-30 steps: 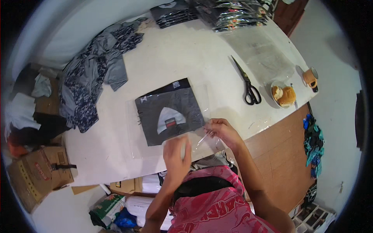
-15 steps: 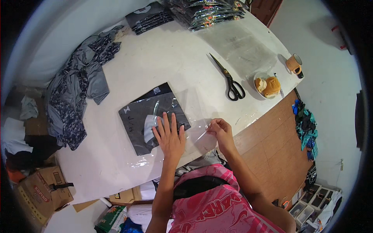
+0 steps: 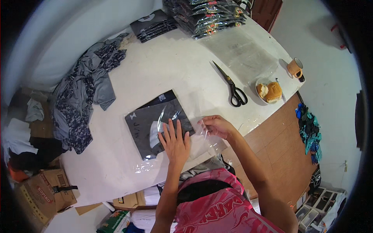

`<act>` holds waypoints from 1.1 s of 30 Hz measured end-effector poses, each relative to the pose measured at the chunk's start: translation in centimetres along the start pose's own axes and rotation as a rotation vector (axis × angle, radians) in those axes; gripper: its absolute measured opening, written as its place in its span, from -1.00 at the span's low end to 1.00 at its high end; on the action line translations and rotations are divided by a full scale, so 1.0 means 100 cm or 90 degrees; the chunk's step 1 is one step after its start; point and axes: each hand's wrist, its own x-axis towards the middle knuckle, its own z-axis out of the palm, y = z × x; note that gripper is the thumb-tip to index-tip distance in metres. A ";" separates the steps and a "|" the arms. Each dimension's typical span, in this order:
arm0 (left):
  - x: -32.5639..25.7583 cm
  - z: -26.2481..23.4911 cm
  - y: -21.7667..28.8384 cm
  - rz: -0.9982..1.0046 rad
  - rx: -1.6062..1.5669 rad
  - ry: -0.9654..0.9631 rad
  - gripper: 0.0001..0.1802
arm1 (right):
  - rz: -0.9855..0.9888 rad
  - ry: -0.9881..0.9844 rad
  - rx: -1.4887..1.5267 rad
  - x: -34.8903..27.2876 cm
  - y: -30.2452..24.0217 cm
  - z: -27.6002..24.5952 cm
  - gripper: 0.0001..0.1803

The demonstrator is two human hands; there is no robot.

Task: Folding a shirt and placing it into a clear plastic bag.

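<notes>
A folded dark grey garment with a white patch lies on the white table inside a clear plastic bag. My left hand rests flat on the bagged garment, its fingers spread. On the right, the bag's loose end extends past the cloth. My right hand pinches this end and lifts it a little from the tabletop, close to the garment's right edge.
Black-handled scissors lie right of centre, near flat clear bags. A bowl of bread and an orange mug stand by the right edge. Bagged garments are stacked behind. Loose grey cloth lies left.
My right hand has moved left toward the garment, drawing the bag's loose end with it. My left hand stays flat on the garment. The whole view has shifted slightly.
</notes>
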 end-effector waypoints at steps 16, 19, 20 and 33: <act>0.000 -0.005 -0.002 -0.026 -0.048 0.002 -0.38 | -0.272 0.270 0.162 -0.017 0.027 0.015 -0.76; -0.001 -0.005 -0.002 -0.041 -0.049 -0.003 -0.37 | -0.135 0.142 0.210 -0.019 0.006 0.005 -0.71; 0.000 -0.005 -0.001 -0.034 -0.046 0.001 -0.37 | -0.025 0.061 0.245 -0.019 -0.005 0.003 -0.68; -0.002 -0.004 -0.001 -0.027 -0.041 0.003 -0.37 | -0.124 0.090 0.072 0.017 -0.008 0.007 -0.79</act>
